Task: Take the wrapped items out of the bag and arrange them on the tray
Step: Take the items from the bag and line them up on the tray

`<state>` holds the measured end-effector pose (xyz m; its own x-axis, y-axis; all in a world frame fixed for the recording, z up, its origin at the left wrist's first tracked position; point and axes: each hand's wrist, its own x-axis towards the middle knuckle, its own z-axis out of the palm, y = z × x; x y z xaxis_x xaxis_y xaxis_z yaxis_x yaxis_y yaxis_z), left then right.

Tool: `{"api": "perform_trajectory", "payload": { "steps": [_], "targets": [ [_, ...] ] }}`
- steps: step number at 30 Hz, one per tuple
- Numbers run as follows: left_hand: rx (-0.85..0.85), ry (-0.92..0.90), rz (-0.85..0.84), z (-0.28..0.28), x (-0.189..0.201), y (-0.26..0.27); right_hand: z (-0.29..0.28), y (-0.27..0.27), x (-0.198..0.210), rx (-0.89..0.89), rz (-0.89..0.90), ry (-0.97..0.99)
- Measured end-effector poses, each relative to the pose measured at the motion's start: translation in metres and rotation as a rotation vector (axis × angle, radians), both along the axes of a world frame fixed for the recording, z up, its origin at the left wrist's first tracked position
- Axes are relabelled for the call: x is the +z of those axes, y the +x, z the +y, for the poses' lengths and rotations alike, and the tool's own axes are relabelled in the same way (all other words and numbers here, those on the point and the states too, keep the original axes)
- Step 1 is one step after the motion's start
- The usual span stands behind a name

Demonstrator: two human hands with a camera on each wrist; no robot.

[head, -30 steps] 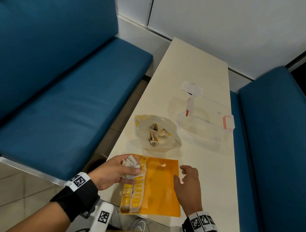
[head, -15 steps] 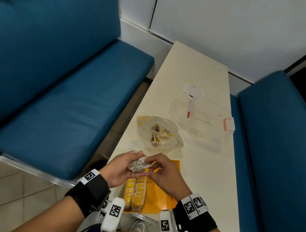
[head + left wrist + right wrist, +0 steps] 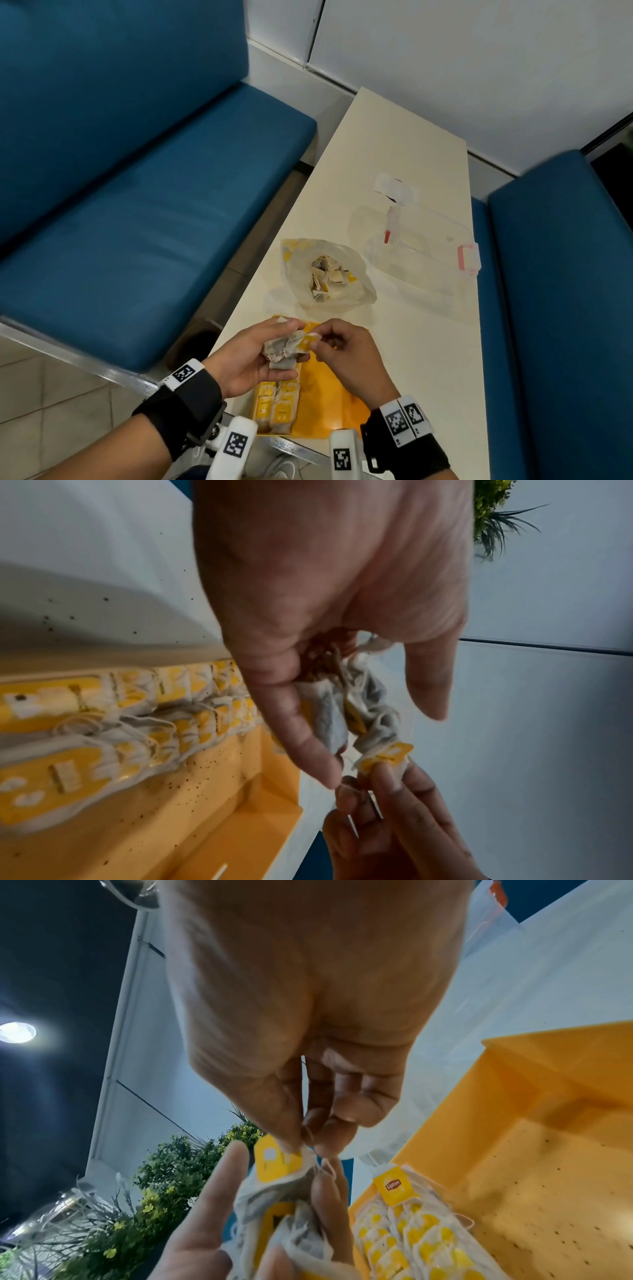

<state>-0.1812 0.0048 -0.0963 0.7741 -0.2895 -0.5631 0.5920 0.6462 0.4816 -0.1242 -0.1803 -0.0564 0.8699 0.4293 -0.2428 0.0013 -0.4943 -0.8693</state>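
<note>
My left hand [image 3: 270, 349] holds a bunch of white tea bags [image 3: 286, 347] with yellow tags just above the near left part of the orange tray [image 3: 329, 401]. My right hand [image 3: 323, 341] pinches the yellow tag end of one tea bag [image 3: 387, 756] at the edge of the bunch [image 3: 274, 1158]. Two rows of tea bags [image 3: 277, 406] lie along the tray's left side [image 3: 404, 1240]. Beyond the tray sits the clear plastic bag [image 3: 329, 274], open, with several tea bags inside.
A clear plastic container [image 3: 421, 253] with pink clips lies at the table's right side, a small white packet [image 3: 395, 188] behind it. Blue benches flank the narrow cream table [image 3: 394, 144]. The tray's right half [image 3: 531, 1150] holds only crumbs.
My right hand has left the tray and come up to the bunch in my left hand, where it now pinches one tea bag. My left hand rose slightly with the bunch.
</note>
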Motion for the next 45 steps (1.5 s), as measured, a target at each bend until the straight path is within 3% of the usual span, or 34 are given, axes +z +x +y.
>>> {"api": "perform_trajectory", "payload": {
  "steps": [6, 15, 23, 28, 36, 45],
  "targets": [
    [0.027, 0.079, -0.085, -0.001, -0.007, 0.001, -0.001, 0.005, 0.007, -0.095, 0.148, 0.051],
    [0.202, 0.062, -0.114, 0.0, -0.013, 0.001, -0.001, 0.006, 0.013, -0.146, 0.22, 0.059],
    [0.214, 0.082, -0.141, 0.004, -0.018, -0.005, -0.002, 0.011, 0.013, -0.12, -0.012, -0.141],
    [0.239, 0.125, -0.112, 0.009, -0.02, -0.005, -0.012, 0.019, 0.008, 0.09, -0.24, -0.461],
    [0.207, 0.213, -0.091, 0.006, -0.024, -0.001, -0.016, 0.028, -0.023, 0.366, -0.167, -0.749],
    [0.184, 0.254, -0.066, 0.006, -0.024, 0.0, 0.002, 0.03, -0.05, 0.302, -0.367, -0.841]
  ]
}}
